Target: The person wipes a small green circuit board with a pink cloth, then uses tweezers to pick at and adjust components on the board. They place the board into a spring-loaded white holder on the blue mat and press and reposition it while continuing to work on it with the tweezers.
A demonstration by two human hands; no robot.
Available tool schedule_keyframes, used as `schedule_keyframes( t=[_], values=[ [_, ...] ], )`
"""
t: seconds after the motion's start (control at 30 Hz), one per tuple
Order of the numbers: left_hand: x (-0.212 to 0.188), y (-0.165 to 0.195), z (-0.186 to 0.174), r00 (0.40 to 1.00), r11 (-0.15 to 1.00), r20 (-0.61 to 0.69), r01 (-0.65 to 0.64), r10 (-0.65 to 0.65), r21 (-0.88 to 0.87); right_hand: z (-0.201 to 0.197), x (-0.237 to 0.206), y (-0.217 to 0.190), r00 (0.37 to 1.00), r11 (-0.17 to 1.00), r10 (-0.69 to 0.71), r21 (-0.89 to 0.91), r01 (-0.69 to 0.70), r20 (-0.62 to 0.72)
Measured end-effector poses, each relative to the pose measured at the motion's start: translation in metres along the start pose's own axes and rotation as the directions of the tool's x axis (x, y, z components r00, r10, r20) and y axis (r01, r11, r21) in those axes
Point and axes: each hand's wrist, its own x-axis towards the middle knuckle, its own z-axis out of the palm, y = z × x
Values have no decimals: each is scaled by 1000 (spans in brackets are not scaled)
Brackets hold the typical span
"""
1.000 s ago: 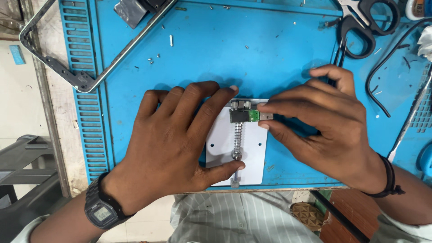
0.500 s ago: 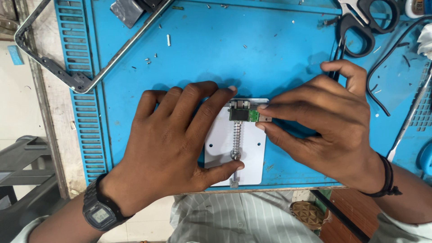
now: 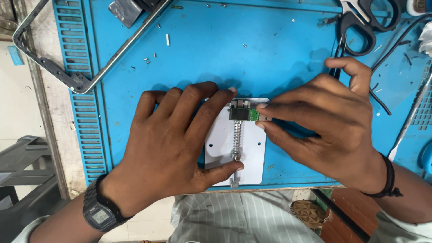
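Right hand (image 3: 328, 121) still pinching green circuit board (image 3: 245, 114) — left hand (image 3: 175, 139) still flat on white holder plate (image 3: 252, 148).

Screens: I see one, the small grey rectangular display of the black digital wristwatch (image 3: 101, 217), lower left on the left wrist | packages: none visible | labels, signs: none I can make out

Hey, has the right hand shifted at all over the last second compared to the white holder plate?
No. The right hand still pinches the small green circuit board at the top of the white holder plate, at the same spot against the plate.
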Motion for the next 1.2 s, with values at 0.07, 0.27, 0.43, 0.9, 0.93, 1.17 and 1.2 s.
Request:
schedule_keyframes(
  t=[0.07,0.27,0.43,0.9,0.93,1.17,1.2],
  values=[
    [0,0,1,1000,1000,-1,0,0,-2,-1,0,0,1000,1000,-10,-26,10,6],
    [-1,0,1,1000,1000,-17,-2,2,-20,-1,2,0,1000,1000,-5,22,5,7],
    [-1,-1,1,1000,999,-18,4,-5,-38,-1,2,-1,1000,999,-12,-41,11,-16],
    [0,0,0,1000,1000,-24,14,-15,-24,1,2,-3,997,991,-57,-122,50,-53],
    [0,0,0,1000,999,-22,17,-18,-27,2,2,-3,997,993,-49,-112,42,-55],
    [-1,0,-1,1000,998,-26,16,-18,-53,2,0,2,1000,1000,-22,16,22,-20],
    [-2,1,-2,1000,998,-27,14,-16,-65,1,0,3,1000,998,-26,53,25,4]
  ],
)
